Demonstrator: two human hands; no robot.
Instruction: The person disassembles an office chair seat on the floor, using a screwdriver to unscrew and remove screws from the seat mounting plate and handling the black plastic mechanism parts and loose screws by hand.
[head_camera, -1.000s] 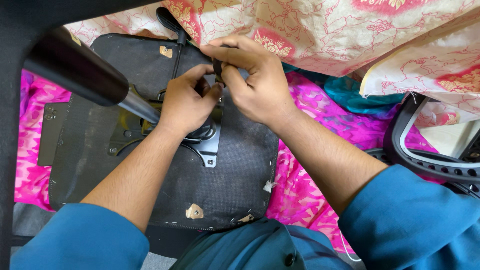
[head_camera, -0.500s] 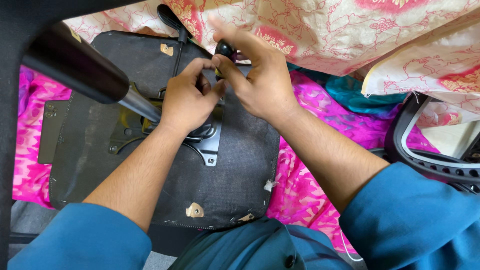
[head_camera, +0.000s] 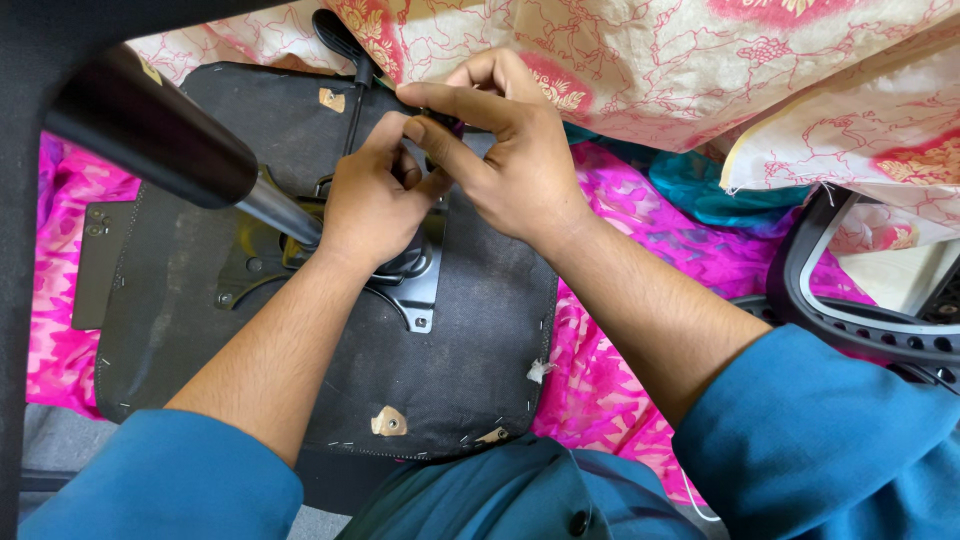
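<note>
Under both hands lies an upturned black chair seat (head_camera: 300, 350), its stapled underside facing up on a bright pink patterned cloth (head_camera: 620, 300), with a cream and red floral cloth (head_camera: 650, 70) draped just beyond the fingers. A black gas-lift column (head_camera: 150, 130) juts out to the left of the left hand, rising from the metal mechanism plate (head_camera: 415, 290) that this hand partly covers. A curved black chair part (head_camera: 850, 310) sits well off to the right of the right forearm. The left hand (head_camera: 375, 205) is curled, fingers bunched together and pressing down near the plate's far edge; the right hand (head_camera: 500, 160) arches over it, thumb and forefinger pinching a small dark part (head_camera: 440, 122) just above the left knuckles, close to the thin black lever (head_camera: 345, 50) that runs away from them. The step looks like seating or turning a small fitting at the mechanism, and the next move probably calls for a steady twist while the left hand braces. What the pinched piece is, and where it meets the plate, stays hidden by the fingers; the column's top is cut off.
</note>
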